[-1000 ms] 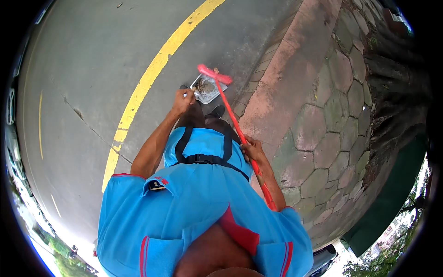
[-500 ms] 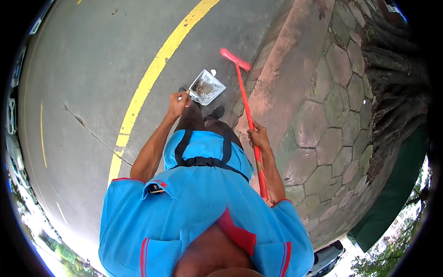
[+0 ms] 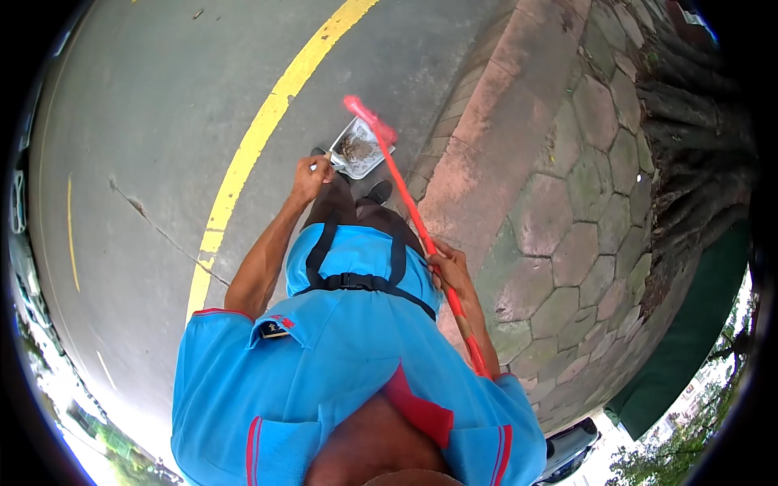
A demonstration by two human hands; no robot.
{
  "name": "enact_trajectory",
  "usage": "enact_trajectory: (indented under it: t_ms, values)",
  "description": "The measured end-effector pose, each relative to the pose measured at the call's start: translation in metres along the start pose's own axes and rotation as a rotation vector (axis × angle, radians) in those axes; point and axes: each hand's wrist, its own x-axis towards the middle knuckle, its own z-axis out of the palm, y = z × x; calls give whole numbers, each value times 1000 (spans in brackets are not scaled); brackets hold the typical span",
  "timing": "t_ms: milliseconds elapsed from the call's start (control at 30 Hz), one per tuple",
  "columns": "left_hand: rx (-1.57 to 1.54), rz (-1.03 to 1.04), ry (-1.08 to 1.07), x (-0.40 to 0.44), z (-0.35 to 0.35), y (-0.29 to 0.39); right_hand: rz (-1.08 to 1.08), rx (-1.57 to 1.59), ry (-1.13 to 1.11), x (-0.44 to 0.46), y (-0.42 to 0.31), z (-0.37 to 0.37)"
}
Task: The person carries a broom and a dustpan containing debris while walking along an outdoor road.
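Note:
My left hand (image 3: 313, 178) is closed around the handle of a pale grey dustpan (image 3: 371, 165), which rests on the pavement just ahead of my shoes. Brown debris (image 3: 355, 149) lies inside the pan. My right hand (image 3: 450, 267) grips the red shaft of a broom (image 3: 412, 207), whose upper end runs back along my forearm. The pinkish-red broom head (image 3: 370, 121), a little blurred, is at the pan's far edge and covers part of it. Whether the bristles touch the pan or the ground I cannot tell.
A curved yellow line (image 3: 266, 130) crosses the asphalt on the left. A stone kerb (image 3: 486, 121) borders hexagonal paving (image 3: 543, 215) on the right, with thick tree roots (image 3: 697, 154) beyond. A small scrap (image 3: 198, 14) lies far ahead. Vehicles stand along the left edge.
The broom head has swept left from beside the kerb to the dustpan's far edge. The white scrap by the pan is now out of sight. My right hand has moved slightly back; my left has barely moved.

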Motion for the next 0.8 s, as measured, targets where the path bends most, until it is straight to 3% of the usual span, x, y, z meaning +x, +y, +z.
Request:
enact_trajectory:
  t_ms: [300,467,567,733,800]
  values:
    - [-41,45,8,-3,5,-7,-390,-520,186,160,-80,11]
    - [9,57,25,-5,5,-2,-410,-610,165,197,-48,6]
    - [3,95,22,-3,5,-9,-284,-707,99,138,-26,15]
    - [-7,87,-10,0,2,-10,-322,-539,7,70,33,1]
    - [21,41,6,0,3,-1,-36,-238,-82,29,5,5]
